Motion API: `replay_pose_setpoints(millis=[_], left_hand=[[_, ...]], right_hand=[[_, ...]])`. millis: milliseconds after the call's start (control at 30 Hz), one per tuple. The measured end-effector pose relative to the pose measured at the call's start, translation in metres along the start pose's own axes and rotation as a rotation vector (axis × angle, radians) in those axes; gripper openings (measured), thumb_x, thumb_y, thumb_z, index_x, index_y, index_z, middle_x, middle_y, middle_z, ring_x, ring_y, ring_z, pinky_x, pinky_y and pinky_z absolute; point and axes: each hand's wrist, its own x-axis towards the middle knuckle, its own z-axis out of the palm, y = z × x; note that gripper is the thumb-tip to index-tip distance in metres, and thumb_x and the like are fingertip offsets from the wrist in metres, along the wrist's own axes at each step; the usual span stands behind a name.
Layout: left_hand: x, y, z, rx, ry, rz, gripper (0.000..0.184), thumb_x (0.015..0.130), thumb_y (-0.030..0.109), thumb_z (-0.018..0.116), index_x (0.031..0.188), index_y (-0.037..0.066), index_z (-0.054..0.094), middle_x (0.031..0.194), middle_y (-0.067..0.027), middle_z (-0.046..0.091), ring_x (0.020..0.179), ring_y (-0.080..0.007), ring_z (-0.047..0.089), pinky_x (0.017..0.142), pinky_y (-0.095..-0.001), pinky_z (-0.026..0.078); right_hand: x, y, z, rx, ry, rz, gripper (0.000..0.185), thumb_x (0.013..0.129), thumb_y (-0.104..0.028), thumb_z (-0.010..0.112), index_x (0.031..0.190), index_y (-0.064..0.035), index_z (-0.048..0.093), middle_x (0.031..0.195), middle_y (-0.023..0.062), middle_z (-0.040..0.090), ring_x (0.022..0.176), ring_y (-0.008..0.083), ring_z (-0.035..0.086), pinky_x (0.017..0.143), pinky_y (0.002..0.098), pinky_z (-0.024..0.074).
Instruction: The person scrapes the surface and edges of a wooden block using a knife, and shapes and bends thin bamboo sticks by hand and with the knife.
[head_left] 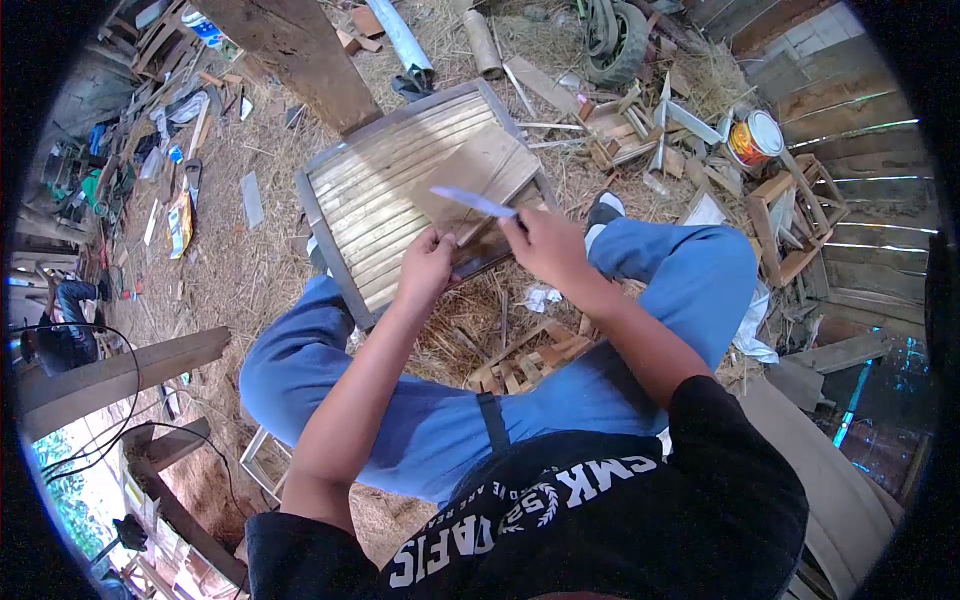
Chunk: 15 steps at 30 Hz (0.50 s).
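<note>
Over the grey-framed slatted panel [365, 235], the left hand [428, 264] pinches the lower edge of a thin, light-brown board [484, 163]. The right hand [549, 245] is clenched around the handle of a knife [472, 201], its narrow, pale blade crossing the board.

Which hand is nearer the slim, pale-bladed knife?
Right. The right hand grips the slim, pale-bladed knife at its handle end; the left hand is apart from it, below its tip in the picture.

Two hands [428, 264] [550, 246], one knife [472, 201]
</note>
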Motion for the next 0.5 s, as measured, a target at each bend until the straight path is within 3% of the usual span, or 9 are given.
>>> replay_pose_setpoints(millis=[100,167,367,500], left_hand=[[0.005,-0.006,0.0,0.072,-0.01,0.066,0.024,0.101,0.026,0.057,0.088,0.006,0.056,0.071,0.0006,0.048,0.057,-0.0108,0.045,0.056,-0.0301,0.052],[0.011,-0.016,-0.001,0.043,-0.019,0.147,0.023,0.102,0.022,0.056,0.086,0.005,0.054,0.068,0.0008,0.047,0.054,-0.0098,0.047,0.046,-0.0279,0.05],[0.001,0.002,0.0,0.11,-0.002,0.03,0.021,0.102,0.021,0.055,0.088,0.005,0.054,0.07,0.0005,0.049,0.054,-0.0097,0.048,0.047,-0.0277,0.05],[0.009,-0.007,0.0,-0.01,-0.036,0.037,0.022,0.102,0.021,0.056,0.088,0.005,0.054,0.072,-0.001,0.052,0.054,-0.0113,0.051,0.048,-0.028,0.049]], right_hand=[[-0.003,-0.01,0.007,-0.059,-0.083,-0.096,0.041,0.094,-0.043,0.059,0.08,-0.0055,0.065,0.064,0.0167,0.064,0.062,0.0389,0.065,0.056,0.05,0.0505],[-0.005,-0.009,0.012,-0.125,-0.083,-0.17,0.033,0.093,-0.038,0.063,0.079,-0.0078,0.061,0.066,0.0142,0.063,0.061,0.037,0.064,0.054,0.0496,0.0494],[0.008,-0.014,0.003,-0.124,-0.125,-0.044,0.038,0.092,-0.043,0.061,0.079,-0.0085,0.068,0.07,0.0161,0.067,0.063,0.0375,0.067,0.056,0.0498,0.0516],[0.006,-0.01,0.006,-0.157,-0.207,-0.121,0.035,0.093,-0.04,0.061,0.079,-0.0083,0.065,0.07,0.0154,0.066,0.063,0.0371,0.066,0.056,0.05,0.05]])
